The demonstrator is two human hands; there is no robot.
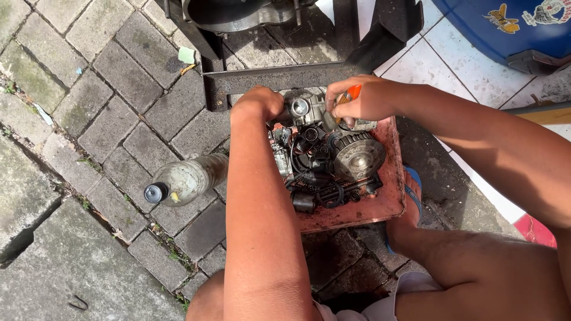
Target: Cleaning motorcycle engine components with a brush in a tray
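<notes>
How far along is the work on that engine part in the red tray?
Done: small dark parts lie loose in the red tray beside the round finned piece. In hand: the left hand steadies the metal engine part, while the right hand grips an orange-handled tool against it. Left: that part remains in one piece; how many fasteners remain is hidden.

Dull grey metal engine parts (351,156) are lying under both hands on a worn red plastic tray (389,202), with rough stone paving (107,113) and a cloudy plastic bottle (187,178) lying left of the left hand (259,102).
</notes>
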